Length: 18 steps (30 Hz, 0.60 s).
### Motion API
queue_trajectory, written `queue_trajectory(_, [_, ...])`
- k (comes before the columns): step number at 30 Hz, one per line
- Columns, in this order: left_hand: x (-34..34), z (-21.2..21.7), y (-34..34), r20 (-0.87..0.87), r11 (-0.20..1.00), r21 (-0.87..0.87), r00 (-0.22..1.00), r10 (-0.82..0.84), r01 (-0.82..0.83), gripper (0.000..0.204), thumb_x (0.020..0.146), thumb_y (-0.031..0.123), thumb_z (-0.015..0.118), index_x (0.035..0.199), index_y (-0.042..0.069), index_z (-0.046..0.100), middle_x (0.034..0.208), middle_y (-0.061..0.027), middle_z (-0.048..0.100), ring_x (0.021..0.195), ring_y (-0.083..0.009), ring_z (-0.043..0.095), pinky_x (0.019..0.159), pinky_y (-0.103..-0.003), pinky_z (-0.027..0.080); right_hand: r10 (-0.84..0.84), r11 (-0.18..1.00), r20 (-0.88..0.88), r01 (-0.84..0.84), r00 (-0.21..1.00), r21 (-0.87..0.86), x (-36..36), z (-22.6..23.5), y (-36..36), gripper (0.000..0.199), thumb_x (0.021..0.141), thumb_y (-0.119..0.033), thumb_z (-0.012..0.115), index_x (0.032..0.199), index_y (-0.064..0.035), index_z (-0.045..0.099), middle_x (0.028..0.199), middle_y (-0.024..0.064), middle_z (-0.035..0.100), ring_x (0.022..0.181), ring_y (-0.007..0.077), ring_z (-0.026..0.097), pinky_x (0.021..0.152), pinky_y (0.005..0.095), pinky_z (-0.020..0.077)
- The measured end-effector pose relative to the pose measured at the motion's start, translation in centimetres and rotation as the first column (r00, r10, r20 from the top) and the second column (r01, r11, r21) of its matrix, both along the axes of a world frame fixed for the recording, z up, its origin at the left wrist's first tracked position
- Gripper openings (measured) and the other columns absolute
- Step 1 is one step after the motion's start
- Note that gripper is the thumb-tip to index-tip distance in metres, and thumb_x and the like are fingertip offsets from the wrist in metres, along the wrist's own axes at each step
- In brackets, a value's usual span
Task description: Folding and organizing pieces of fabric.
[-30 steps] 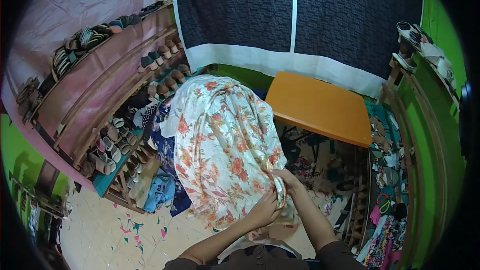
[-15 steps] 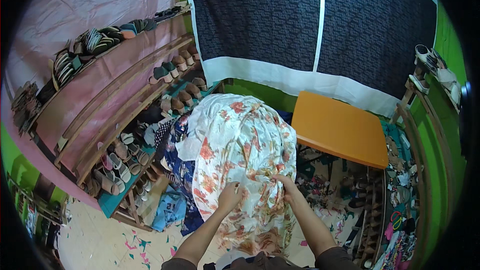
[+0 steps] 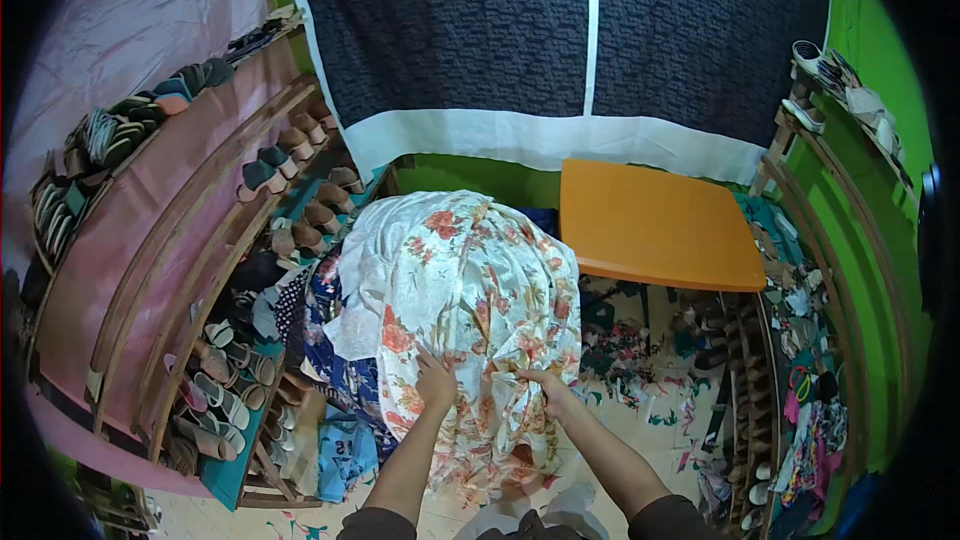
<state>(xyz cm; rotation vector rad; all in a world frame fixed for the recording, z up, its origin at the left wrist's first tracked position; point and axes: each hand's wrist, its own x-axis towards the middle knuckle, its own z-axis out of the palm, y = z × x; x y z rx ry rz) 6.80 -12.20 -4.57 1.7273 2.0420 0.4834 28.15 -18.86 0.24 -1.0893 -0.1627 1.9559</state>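
A white satiny cloth with red and orange flowers (image 3: 455, 285) drapes over a large rounded heap in front of me, its lower end hanging toward the floor. My left hand (image 3: 436, 381) lies against the cloth's near left part, fingers stretched out and apart. At the right, my right hand (image 3: 549, 390) pinches a gathered fold of the same cloth between thumb and fingers. Dark blue patterned fabric (image 3: 362, 380) shows from under the floral cloth on its left side. What lies beneath is hidden.
An orange tabletop (image 3: 660, 225) stands right of the heap. Slanted wooden racks (image 3: 190, 310) with shoes and sandals line the left; more shoes (image 3: 745, 410) fill a rack at right. A light blue printed cloth (image 3: 347, 452) hangs low left. Colourful scraps (image 3: 640, 380) litter the floor.
My view has shifted, so the heap sits further left. My left hand's fingers have spread out on the cloth. The right hand keeps its pinch on the gathered fold.
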Motion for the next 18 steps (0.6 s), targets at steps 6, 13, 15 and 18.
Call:
queue_trajectory(6, [-1.1,1.1,-0.7,0.107,0.992,0.026,0.987,0.122,-0.125,0.026,0.073,0.006,0.048,0.098,0.0,0.046,0.082,-0.0226,0.059,0.076,-0.0401,0.057,0.069,-0.047,0.044,0.106,0.994,0.463,-0.092,0.88,-0.054,3.8,1.1,-2.5,0.02,0.077,-0.013,0.06,0.093,-0.0014,0.057,0.078,0.0069,0.059,0.064,0.0175,0.059,0.057,0.0319,0.0489])
queue_trajectory(13, [11.2,9.9,-9.1,0.61,0.958,0.258,0.749,-0.26,0.123,0.016,0.081,0.011,0.043,0.086,-0.002,0.051,0.069,-0.0232,0.053,0.069,-0.04,0.055,0.062,-0.048,0.039,0.001,0.996,0.336,-0.031,0.942,0.085,8.6,-0.1,-5.9,0.025,0.08,-0.016,0.058,0.103,-0.0049,0.055,0.088,0.0064,0.061,0.074,0.0161,0.061,0.066,0.031,0.051])
queue_trajectory(15, [14.6,15.2,-13.3,0.626,0.887,0.272,0.631,-0.457,0.372,0.018,0.082,0.012,0.044,0.089,-0.002,0.051,0.073,-0.0246,0.055,0.073,-0.0396,0.055,0.064,-0.047,0.041,0.055,0.998,0.287,-0.056,0.956,-0.004,9.4,0.6,-6.9,0.035,0.083,-0.031,0.057,0.106,-0.0038,0.055,0.092,0.0054,0.062,0.074,0.0152,0.061,0.062,0.0289,0.0504])
queue_trajectory(18, [17.4,16.7,-18.4,0.542,0.593,0.193,0.419,-0.729,0.782,0.023,0.082,0.013,0.042,0.1,0.0,0.05,0.083,-0.0268,0.056,0.078,-0.0379,0.057,0.068,-0.046,0.042,-0.123,0.965,0.082,0.1,0.989,0.244,9.0,5.6,-8.8,0.05,0.083,-0.03,0.056,0.125,-0.0049,0.044,0.115,0.0077,0.054,0.103,0.019,0.054,0.083,0.0315,0.0466])
